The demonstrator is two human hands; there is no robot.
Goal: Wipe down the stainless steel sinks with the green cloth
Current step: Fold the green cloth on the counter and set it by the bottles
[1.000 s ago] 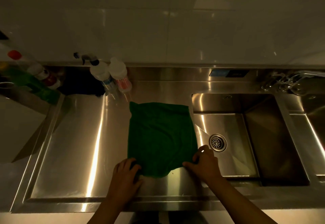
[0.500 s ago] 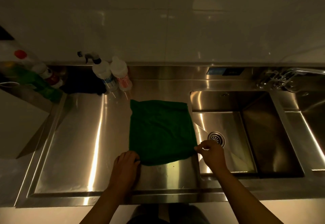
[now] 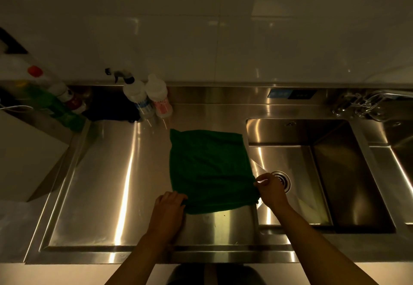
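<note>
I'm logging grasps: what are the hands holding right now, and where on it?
Both hold the green cloth: the left hand grips its near-left corner, and the right hand pinches its near-right corner.

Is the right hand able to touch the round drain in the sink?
Probably yes: the right hand is right by the drain, nothing between, though it pinches the green cloth.
</note>
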